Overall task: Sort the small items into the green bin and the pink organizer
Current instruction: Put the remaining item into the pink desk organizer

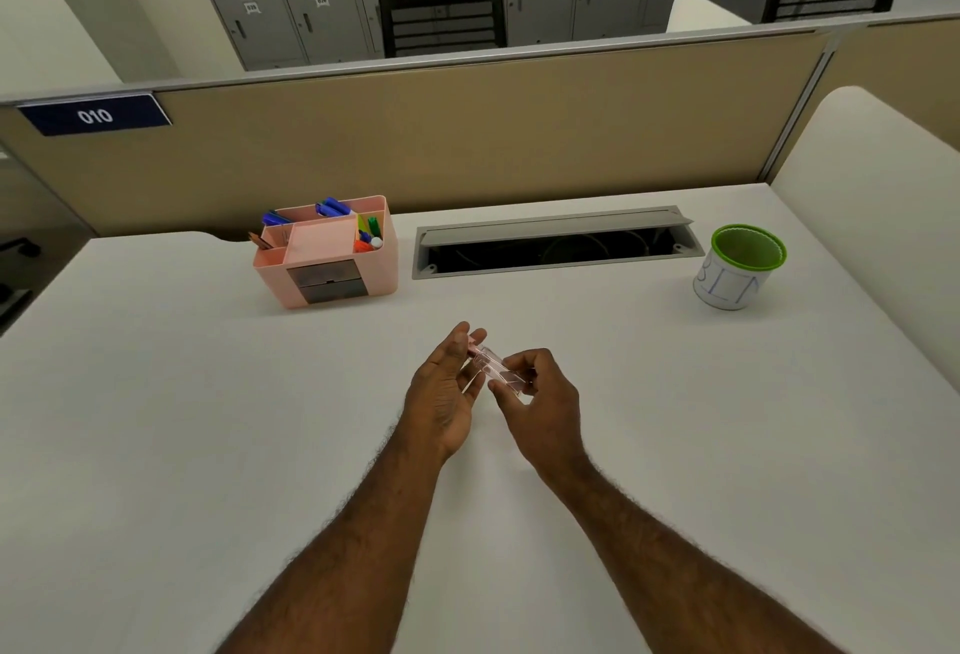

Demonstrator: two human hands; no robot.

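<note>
Mostly, I judge the sorting is near its end: starting at the left, the pink organizer (332, 258) already holds blue markers (332, 208) in its back slots and green and orange bits in the right compartment, and its dark front drawers look closed. Moving to the middle, I see one item left out, a small clear plastic case (493, 367) with a pinkish tint, held above the tabletop (156, 393) between both hands. My left hand (444, 393) supports its far end with fingers loosely curled around it; my right hand (540, 398) pinches the near end, fingers clamped on it. What the case is exactly, I cannot tell, since the hands cover much of it. Further right lies an open cable tray (556, 242) sunk in the surface, a gap to keep clear of. At the far right stands the green bin (740, 266), upright, near the tabletop's edge. Both routes, to organizer or bin, look unobstructed.
</note>
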